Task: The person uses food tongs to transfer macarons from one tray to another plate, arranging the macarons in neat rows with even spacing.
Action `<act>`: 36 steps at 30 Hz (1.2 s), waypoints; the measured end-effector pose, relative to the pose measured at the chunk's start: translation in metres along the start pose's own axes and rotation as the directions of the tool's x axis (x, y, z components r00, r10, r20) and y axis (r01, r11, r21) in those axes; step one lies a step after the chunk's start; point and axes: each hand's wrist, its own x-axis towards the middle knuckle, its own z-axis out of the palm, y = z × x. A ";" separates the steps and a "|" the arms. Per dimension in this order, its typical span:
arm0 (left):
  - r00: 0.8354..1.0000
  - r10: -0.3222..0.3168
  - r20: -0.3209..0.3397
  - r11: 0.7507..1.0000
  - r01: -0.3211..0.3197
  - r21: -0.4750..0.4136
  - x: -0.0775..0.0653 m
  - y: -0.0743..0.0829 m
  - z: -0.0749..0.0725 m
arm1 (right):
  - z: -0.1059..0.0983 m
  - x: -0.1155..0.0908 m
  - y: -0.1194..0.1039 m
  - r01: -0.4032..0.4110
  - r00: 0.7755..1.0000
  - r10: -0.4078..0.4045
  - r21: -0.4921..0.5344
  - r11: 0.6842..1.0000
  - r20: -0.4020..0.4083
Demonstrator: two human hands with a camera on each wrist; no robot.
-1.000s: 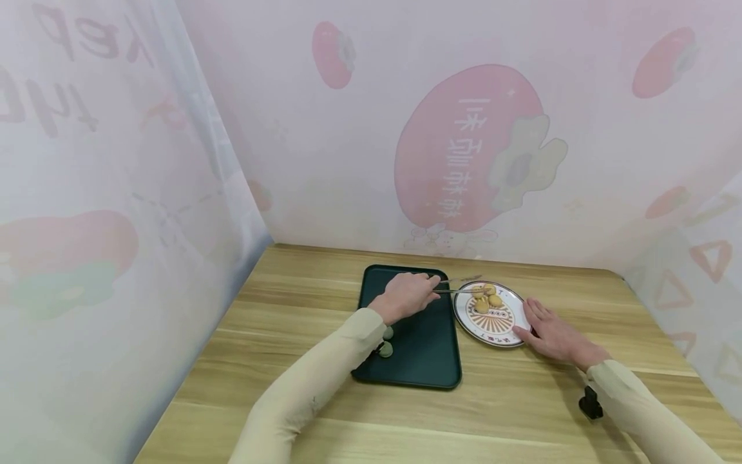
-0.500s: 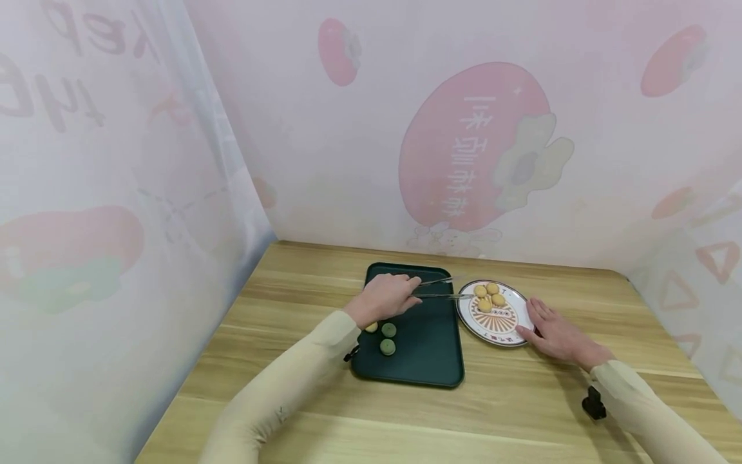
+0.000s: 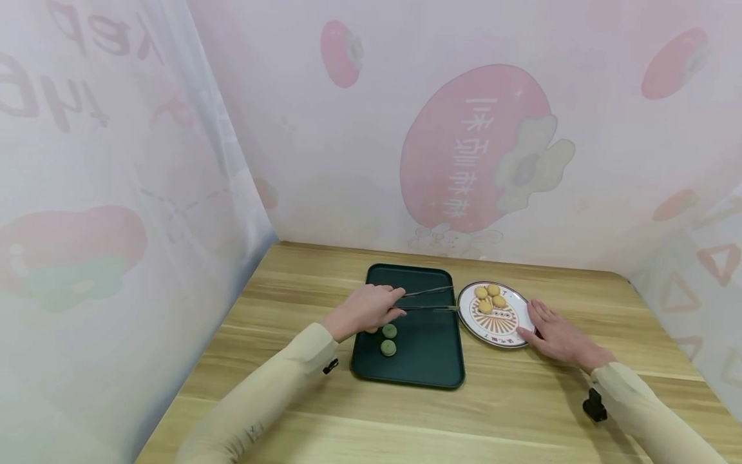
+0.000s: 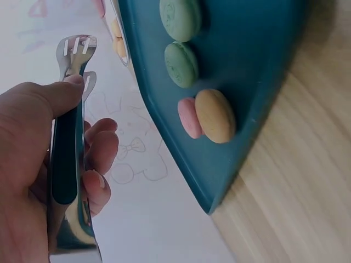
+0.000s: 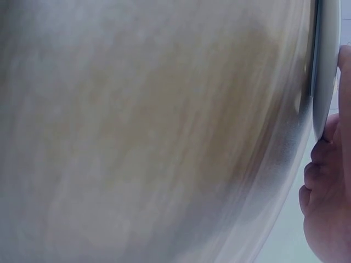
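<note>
1. Over on the dark green tray, the left hand grips metal tongs, thumb on top and fingers curled round the handle; the tips, slightly parted, point toward the plate.
2. Just beneath that hand, two green macarons sit on the tray; the wrist view adds a yellow macaron touching a pink one near the tray's edge.
3. Right beside the tray, the round patterned plate carries four yellow macarons.
4. At the plate's right rim, the right hand lies flat on the tabletop, fingers spread and touching the rim.
</note>
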 end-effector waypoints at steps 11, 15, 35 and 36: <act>0.999 0.019 0.028 0.999 -0.018 -0.044 -0.030 -0.015 0.001 | 0.001 0.001 0.002 -0.002 1.000 0.002 0.013 1.000 -0.007; 0.997 0.033 0.064 0.994 -0.026 -0.103 -0.042 -0.018 0.004 | 0.001 0.000 0.001 0.008 1.000 -0.008 -0.005 1.000 -0.009; 0.995 0.050 0.086 0.992 -0.039 -0.119 -0.096 -0.030 0.008 | 0.004 0.001 0.003 -0.017 1.000 0.017 -0.004 1.000 0.016; 0.995 0.049 0.089 0.992 -0.038 -0.122 -0.098 -0.030 0.009 | 0.004 0.001 0.002 -0.017 1.000 0.017 -0.004 1.000 0.015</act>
